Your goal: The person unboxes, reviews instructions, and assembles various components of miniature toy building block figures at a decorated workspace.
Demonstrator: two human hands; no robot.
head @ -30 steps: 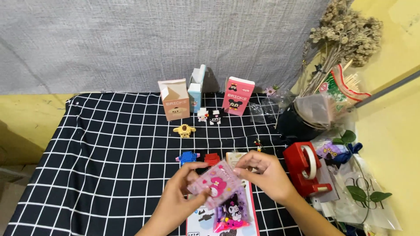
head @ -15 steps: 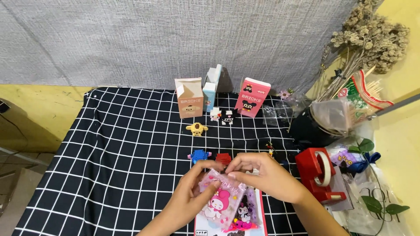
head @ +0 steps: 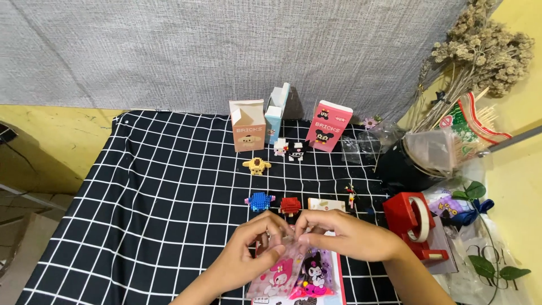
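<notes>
left hand (head: 248, 257): fingertips pinching top edge of small clear plastic bag of pink bricks (head: 288, 274) | right hand (head: 344, 234): pinching same edge | bag: over pink cartoon-printed box (head: 333, 282), on black white-grid cloth (head: 141, 214) | near: red brick figure (head: 290, 205), blue brick figure (head: 259, 201), red tape dispenser (head: 415, 223)

Since a second ago: left hand (head: 248, 257) and right hand (head: 344, 234) drawn closer, fingertips now pinching together at the 12 o'clock edge of the clear cartoon-printed bag (head: 293, 274). Bag swung from tilted to nearly upright, lower over the pink sheet (head: 337, 282).
</notes>
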